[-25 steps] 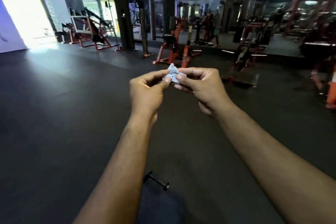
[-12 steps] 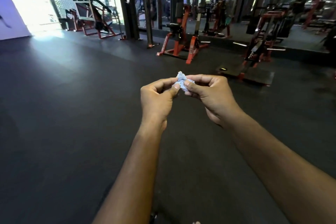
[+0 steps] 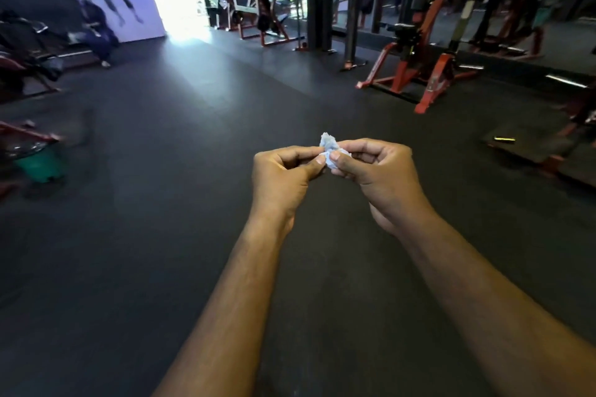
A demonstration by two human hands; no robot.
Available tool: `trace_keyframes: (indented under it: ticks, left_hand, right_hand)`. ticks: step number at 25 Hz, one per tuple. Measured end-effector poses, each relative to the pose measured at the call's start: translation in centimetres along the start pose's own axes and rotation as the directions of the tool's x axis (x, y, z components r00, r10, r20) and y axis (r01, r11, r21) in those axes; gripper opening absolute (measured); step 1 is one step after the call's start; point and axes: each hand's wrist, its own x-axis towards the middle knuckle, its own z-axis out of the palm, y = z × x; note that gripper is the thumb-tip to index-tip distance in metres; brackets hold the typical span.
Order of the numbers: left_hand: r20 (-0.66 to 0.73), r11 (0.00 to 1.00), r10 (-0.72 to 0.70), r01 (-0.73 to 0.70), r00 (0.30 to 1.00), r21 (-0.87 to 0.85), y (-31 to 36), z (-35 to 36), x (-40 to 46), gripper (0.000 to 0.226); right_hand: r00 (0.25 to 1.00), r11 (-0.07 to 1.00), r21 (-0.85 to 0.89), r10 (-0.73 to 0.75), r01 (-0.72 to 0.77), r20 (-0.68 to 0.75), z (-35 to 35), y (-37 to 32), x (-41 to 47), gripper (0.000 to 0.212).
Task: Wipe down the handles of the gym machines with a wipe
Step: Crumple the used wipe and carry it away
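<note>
Pale blue wipe [image 3: 329, 151], crumpled, pinched between left hand [image 3: 283, 180] and right hand [image 3: 380, 177], centre frame. Should be unfolded flat before use. Red machine [image 3: 416, 71] at 1 o'clock, well apart; handles untouched.

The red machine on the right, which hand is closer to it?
Right. The right hand is on the red machine's side; the left hand is farther left.

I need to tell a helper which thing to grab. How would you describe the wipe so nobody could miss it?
Start from the wide dark floor with red gym machines along its far side. In front, two bare arms reach out, and the left hand and right hand pinch the wipe between them: a small crumpled pale blue wad, the only light thing there.
</note>
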Motion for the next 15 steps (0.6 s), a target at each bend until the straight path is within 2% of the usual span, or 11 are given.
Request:
trace_keyframes:
  ticks: [4,10,15]
  left_hand:
    - [-0.067,0.998,0.022,-0.019,0.997,0.055,-2.4,0.5,7.5,0.019]
    - [-0.286,0.992,0.072,-0.039,0.955,0.119,-5.1,-1.3,19.7,0.019]
    - [-0.507,0.987,0.063,0.022,0.860,0.159,-6.9,-6.4,26.9,0.020]
  right_hand:
    - [0.993,0.999,0.022,0.025,-0.028,0.118,0.3,2.8,9.2,0.019]
    - [0.941,0.992,0.077,0.068,-0.099,0.332,4.8,7.1,24.0,0.013]
    - [0.823,0.978,0.058,0.137,-0.202,0.552,12.6,12.1,33.6,0.011]
